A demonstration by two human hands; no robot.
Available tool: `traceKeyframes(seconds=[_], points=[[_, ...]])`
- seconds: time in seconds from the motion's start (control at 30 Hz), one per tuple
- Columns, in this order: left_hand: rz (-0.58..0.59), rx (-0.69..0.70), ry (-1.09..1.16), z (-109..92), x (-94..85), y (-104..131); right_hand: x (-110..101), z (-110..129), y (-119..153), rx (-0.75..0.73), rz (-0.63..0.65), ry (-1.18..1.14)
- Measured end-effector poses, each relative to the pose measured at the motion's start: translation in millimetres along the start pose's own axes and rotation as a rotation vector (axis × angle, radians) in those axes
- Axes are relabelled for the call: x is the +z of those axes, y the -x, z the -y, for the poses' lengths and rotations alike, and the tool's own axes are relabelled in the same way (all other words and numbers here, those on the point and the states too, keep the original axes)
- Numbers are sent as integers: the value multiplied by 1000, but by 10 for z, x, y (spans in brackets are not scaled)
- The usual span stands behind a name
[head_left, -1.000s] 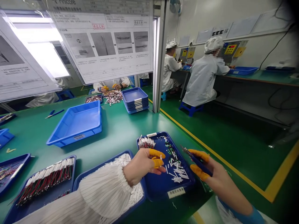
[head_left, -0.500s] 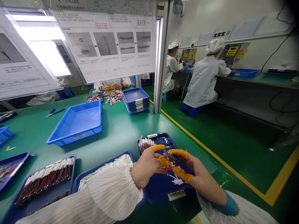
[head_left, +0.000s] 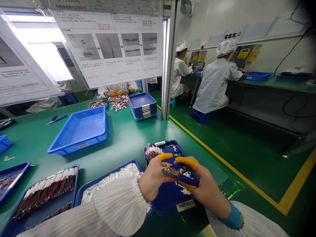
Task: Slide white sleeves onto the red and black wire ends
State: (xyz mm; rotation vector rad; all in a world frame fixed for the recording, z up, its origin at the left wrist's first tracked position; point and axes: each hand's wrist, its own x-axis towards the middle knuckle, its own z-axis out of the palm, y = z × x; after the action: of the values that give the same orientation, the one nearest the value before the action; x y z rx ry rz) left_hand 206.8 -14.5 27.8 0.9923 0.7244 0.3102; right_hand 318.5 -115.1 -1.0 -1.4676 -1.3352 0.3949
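Blue-handled pliers point(head_left: 186, 177) lie in my right hand point(head_left: 203, 177), their metal jaws pointing left. The fingers of my right hand, in orange finger covers, are wrapped round the handles. My left hand point(head_left: 154, 177) is at the jaws, its fingers bent; what they grip, if anything, is hidden. Both hands are over a dark blue tray point(head_left: 164, 200) that holds white tubes point(head_left: 184, 189) and a bundle of white-tipped wires point(head_left: 153, 152). Left of it, partly under my left sleeve, stands a tray of white tubes point(head_left: 120, 174).
At the left are a tray of red, black and green wires point(head_left: 49, 187), a large light blue bin point(head_left: 86, 126) and another pair of pliers point(head_left: 56, 119). Stacked trays point(head_left: 143, 102) stand by a metal post point(head_left: 169, 69). Several people sit farther off.
The pliers have turned in my right hand, so their blue handles now show and the jaws point left. The view has shifted slightly.
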Motion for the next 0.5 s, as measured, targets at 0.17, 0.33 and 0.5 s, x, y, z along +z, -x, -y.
traceKeyframes(seconds=[0.17,0.33,0.5], points=[[-26,0,33,14,6,-2,-14,27,-26,-55,-18,72],[-47,7,34,21,26,-9,-13,-11,-35,-71,-21,93],[-76,36,20,36,34,-28,7,-61,-21,-36,-32,84]])
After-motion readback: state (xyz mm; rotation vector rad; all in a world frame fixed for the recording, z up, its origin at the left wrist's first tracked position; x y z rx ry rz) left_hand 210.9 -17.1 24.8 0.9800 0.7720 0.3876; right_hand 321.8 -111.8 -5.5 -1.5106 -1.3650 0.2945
